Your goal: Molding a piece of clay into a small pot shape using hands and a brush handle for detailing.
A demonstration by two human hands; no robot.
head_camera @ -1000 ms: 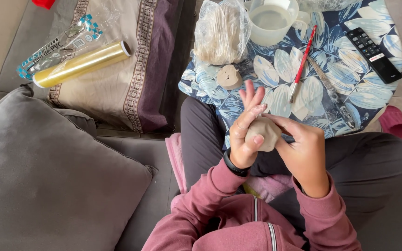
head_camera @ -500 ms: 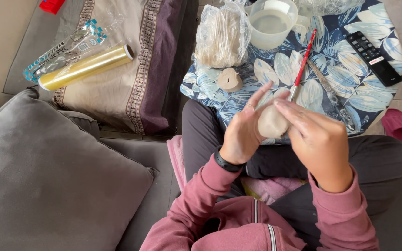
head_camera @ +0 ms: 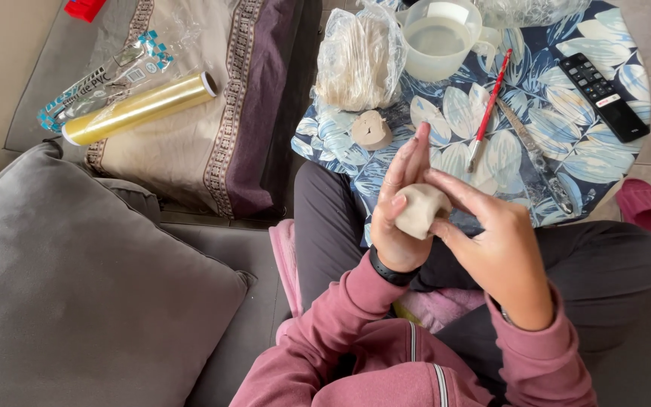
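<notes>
A pale lump of clay (head_camera: 422, 210) sits above the lap, cupped in the left hand (head_camera: 399, 218) with fingers straight, while the right hand (head_camera: 495, 245) pinches it, fingers pressed to its side. Squeezing too hard could tear it or drop crumbs onto the dark trousers (head_camera: 604, 264), just short of the leaf-patterned bench (head_camera: 566, 113)

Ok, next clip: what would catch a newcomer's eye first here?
Both hands meet at centre: the left hand cups a pale clay lump while the right hand presses it. Behind them, a leaf-patterned blue cloth carries a bagged clay block, and a gold film roll lies far left.
</notes>
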